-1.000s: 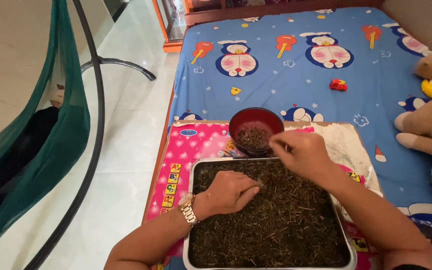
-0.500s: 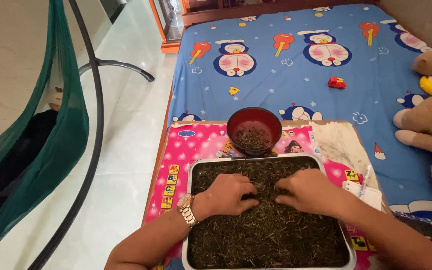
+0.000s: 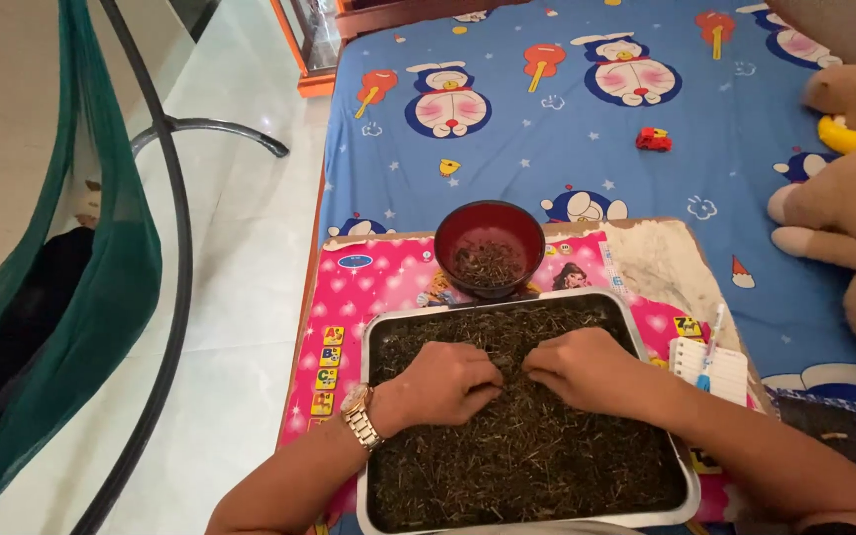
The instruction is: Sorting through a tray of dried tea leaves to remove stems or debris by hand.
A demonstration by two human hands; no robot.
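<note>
A shallow metal tray (image 3: 378, 337) holds a flat bed of dark dried leaves and stems (image 3: 527, 456), thin enough to pick through. Both hands rest palm down at its middle, fingers curled into the litter: the left hand (image 3: 448, 381), with a wristwatch (image 3: 361, 416), and the right hand (image 3: 577, 369) almost meet. The tray sits on a pink picture mat (image 3: 369, 282) at the bed's near left corner. Just past its far edge stands a dark red bowl (image 3: 488, 238) holding a little of the same material, close at hand. A small notepad with pen (image 3: 710, 365) lies by the tray's right edge on the blue cartoon sheet (image 3: 547, 149).
</note>
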